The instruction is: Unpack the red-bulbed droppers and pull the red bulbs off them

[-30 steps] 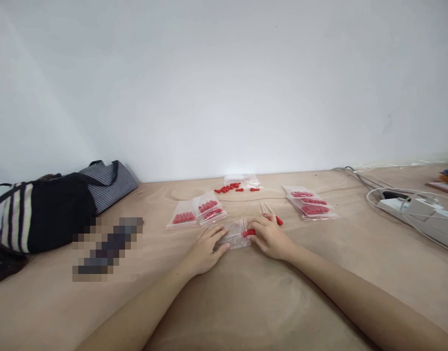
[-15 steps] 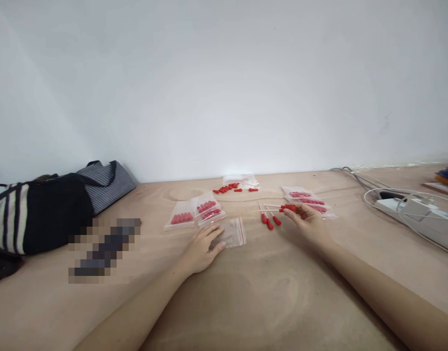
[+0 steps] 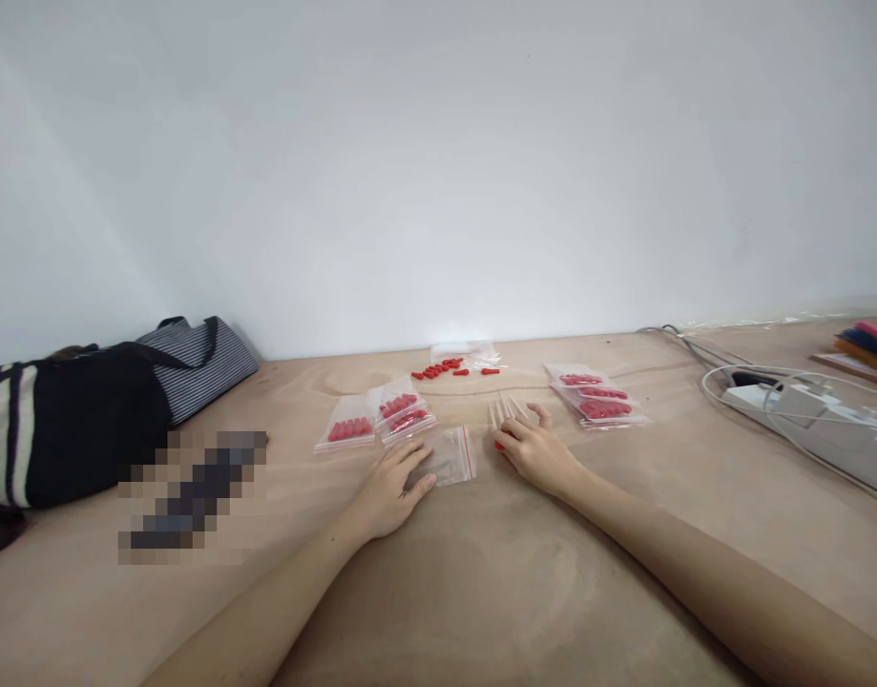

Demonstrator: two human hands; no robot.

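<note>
My left hand lies with fingers stretched and thumb apart on the left part of a clear zip bag with a red seal line. To the right of that bag, my right hand is curled over a group of thin droppers with red rubber bulbs. Their pale tubes point away from me past my fingers. Most of the bulbs are hidden under this hand. Filled zip bags of red bulbs lie beyond my left hand, and more filled bags lie beyond my right.
Loose red-bulbed droppers lie near the wall beside another clear bag. At the right are a white power strip with cables and a colourful stack. A black and striped bag and a blurred dark object are at left.
My right hand has moved left and down from holding droppers in the air, and now covers the group on the table. My left hand has stayed on the zip bag.
</note>
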